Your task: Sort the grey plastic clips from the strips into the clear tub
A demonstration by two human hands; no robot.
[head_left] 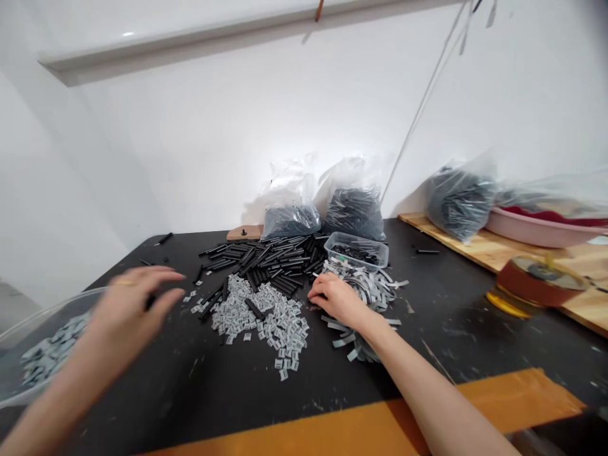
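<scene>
My left hand [130, 301] hovers over the black table [456, 316] at the left, blurred by motion, fingers stretched toward a heap of small grey clips [261, 320]; a dark piece seems to sit under its fingers. My right hand [335, 297] rests palm down at the edge of a pile of grey strips [368, 285], its fingertips curled onto the table beside the clips. Behind both heaps lies a spread of black rods [270, 256]. A clear tub [358, 250] holding black parts stands just beyond my right hand.
A clear bowl [28, 335] with grey pieces sits at the left edge. Two plastic bags [327, 212] of dark parts lean on the wall. At the right a wooden board [479, 247] carries another bag, a pink basin [536, 231] and a tape roll [534, 282].
</scene>
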